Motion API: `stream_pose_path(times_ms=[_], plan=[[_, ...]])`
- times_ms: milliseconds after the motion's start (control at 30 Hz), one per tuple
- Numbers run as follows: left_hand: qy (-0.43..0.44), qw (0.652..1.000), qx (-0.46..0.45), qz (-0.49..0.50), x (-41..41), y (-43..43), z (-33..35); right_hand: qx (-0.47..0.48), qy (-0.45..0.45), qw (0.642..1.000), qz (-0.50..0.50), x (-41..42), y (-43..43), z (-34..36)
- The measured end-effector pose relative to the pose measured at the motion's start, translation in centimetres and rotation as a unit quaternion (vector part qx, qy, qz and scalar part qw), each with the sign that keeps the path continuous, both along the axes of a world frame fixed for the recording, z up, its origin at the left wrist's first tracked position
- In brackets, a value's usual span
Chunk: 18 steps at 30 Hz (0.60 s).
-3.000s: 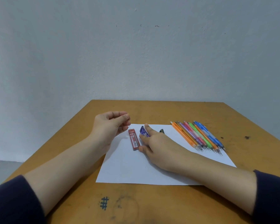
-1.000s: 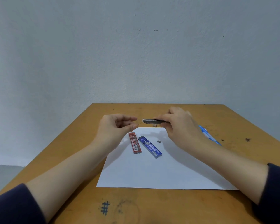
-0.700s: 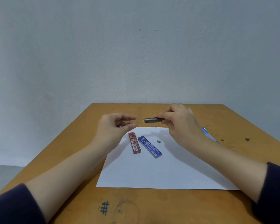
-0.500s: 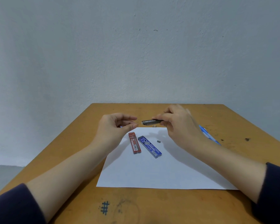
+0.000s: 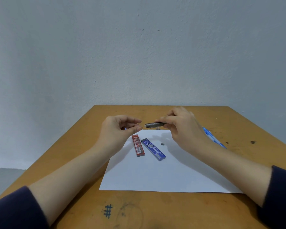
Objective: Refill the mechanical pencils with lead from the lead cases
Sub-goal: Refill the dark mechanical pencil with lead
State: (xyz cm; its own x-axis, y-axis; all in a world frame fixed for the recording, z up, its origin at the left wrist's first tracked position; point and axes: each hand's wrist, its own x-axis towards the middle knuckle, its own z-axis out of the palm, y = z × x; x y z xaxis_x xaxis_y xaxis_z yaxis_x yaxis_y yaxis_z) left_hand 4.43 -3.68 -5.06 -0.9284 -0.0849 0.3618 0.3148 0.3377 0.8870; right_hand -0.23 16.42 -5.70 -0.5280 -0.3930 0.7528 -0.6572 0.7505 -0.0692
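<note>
Above paper [image 5: 155, 176]: right hand [image 5: 183, 129] pinches grey case [image 5: 153, 124], held level. Left hand [image 5: 117, 131] near its end, thumb and finger curled close; contents indiscernible. Red case [image 5: 138, 147], blue case [image 5: 153, 149] on paper. Pencils [image 5: 213, 138] behind right wrist.

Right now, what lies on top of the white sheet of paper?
A red lead case, a blue lead case and a small grey cap lie on the paper. The right hand hides its far right part; only a blue pencil shows there.

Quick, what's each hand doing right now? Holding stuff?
Left hand: fingers curled, thumb and forefinger nearly pinched; cannot tell if it holds anything.
Right hand: holding a grey lead case.
</note>
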Motion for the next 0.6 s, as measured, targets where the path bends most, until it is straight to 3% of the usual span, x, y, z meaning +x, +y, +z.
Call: stream_pose_path(times_ms=[400,600], plan=[[0.027,1.0,0.015,-0.002,0.2,0.1,0.1,-0.007,-0.04,0.999,0.019,0.5,-0.2,0.0],[0.08,0.997,0.019,0.011,0.7,0.2,0.6,-0.048,-0.173,0.983,0.033,1.5,-0.7,0.6]])
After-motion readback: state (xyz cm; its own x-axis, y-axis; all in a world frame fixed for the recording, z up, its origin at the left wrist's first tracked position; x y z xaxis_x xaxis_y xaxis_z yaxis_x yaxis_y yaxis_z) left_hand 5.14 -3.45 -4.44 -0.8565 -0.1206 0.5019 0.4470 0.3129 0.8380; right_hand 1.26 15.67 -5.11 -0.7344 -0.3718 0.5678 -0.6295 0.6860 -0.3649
